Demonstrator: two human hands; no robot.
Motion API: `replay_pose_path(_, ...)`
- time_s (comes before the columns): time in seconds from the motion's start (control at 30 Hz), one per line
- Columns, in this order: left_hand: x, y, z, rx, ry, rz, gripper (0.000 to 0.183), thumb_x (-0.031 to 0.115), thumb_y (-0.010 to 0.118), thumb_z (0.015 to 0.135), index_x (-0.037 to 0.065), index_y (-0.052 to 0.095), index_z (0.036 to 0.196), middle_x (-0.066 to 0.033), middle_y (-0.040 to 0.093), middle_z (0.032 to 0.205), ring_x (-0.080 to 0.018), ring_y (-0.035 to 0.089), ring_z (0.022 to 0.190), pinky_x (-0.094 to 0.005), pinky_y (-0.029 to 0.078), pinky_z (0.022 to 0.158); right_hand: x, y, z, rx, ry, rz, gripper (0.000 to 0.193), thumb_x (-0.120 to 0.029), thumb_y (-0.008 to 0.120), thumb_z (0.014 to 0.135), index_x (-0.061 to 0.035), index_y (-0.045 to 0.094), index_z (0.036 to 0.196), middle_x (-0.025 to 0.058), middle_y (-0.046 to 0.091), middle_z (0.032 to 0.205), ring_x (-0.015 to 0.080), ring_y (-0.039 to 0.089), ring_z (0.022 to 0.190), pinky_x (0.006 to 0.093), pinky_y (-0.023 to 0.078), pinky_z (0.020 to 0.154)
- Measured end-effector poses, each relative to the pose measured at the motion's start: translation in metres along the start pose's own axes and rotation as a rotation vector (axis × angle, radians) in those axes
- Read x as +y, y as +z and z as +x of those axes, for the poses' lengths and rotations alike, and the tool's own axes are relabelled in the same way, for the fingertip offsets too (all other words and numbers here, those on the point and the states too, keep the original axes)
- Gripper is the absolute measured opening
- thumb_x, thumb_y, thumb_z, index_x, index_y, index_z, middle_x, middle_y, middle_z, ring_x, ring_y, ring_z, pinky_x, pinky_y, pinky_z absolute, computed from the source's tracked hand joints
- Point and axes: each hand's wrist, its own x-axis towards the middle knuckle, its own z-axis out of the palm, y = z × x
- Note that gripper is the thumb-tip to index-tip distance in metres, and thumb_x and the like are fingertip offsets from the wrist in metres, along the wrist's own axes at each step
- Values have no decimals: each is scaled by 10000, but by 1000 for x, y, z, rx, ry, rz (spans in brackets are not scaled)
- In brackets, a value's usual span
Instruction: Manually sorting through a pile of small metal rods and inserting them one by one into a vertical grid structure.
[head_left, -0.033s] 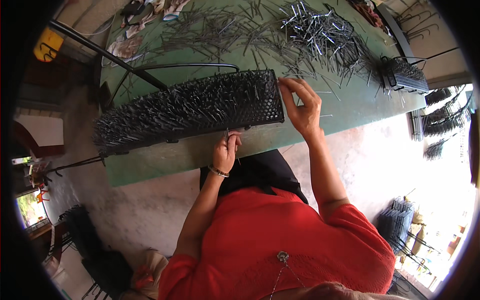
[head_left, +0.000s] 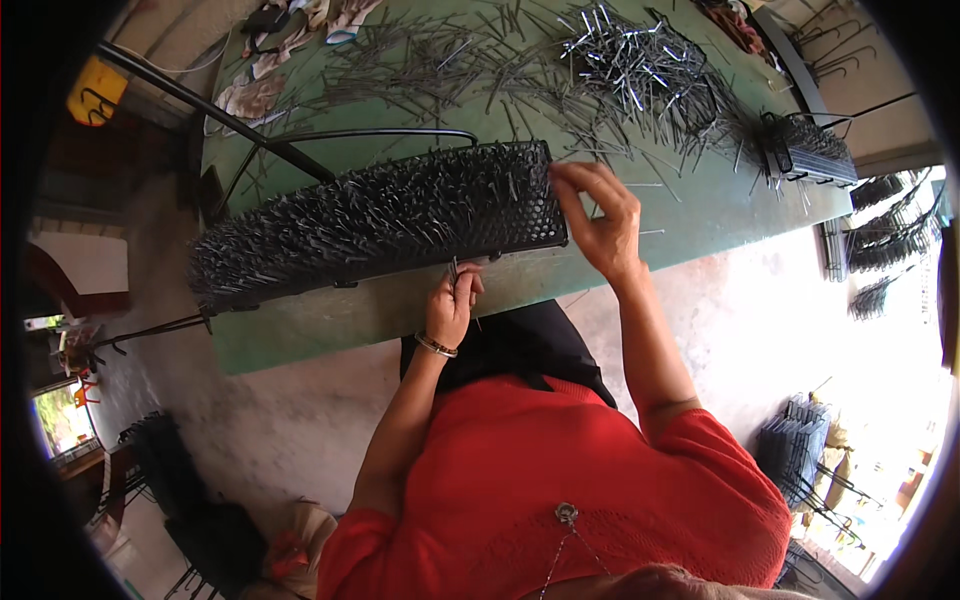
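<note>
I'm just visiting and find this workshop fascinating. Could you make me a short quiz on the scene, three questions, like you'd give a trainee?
1. True or false: the right hand is at the left end of the black rack.

2. Multiple choice: what colour is the table on which the loose rods lie?
A: red
B: green
C: yellow

3. Fill in the blank: on the wrist of the left hand there is a ____.

Key:
1. False: it is at the right end.
2. B.
3. Bracelet.
</note>
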Motion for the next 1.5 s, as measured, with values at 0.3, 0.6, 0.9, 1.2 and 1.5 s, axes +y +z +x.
replay_pose_path(0.3,94,10,3,-469,-146,-446,282,270,387,1002,50,558,957,10,537,711,-29,399,526,-171,313,446,-24,4,-43,-524,351,498,171,-111,648,857,33,649,950,101,634,903,151,617,806,283,497,682)
replay_pose_path(0.6,93,21,-1,-489,-437,-794,350,334,406,988,28,509,1125,-10,538,751,-37,381,514,-173,291,416,-23,-2,-48,-453,752,666,183,-138,614,895,38,644,933,40,636,778,87,593,730,231,510,648)
replay_pose_path(0.9,84,24,-1,-318,-561,-757,333,289,432,983,26,523,1167,-23,545,788,-25,386,516,-155,242,383,-11,-14,-1,-42,294,211,156,-67,642,854,18,657,983,66,669,834,110,617,740,253,496,693)
replay_pose_path(1.2,80,23,-6,-311,-541,-777,326,275,490,956,48,499,1190,-28,534,826,-19,388,543,-157,260,407,0,-7,19,-67,175,88,170,-45,654,831,18,661,989,98,681,851,127,623,759,261,489,703)
replay_pose_path(1.5,92,26,1,-122,-424,-643,228,236,591,911,67,579,1063,37,524,771,7,350,490,-157,232,395,-20,-9,-13,-419,565,520,226,-128,644,868,30,654,1029,72,688,828,94,640,758,230,515,692)
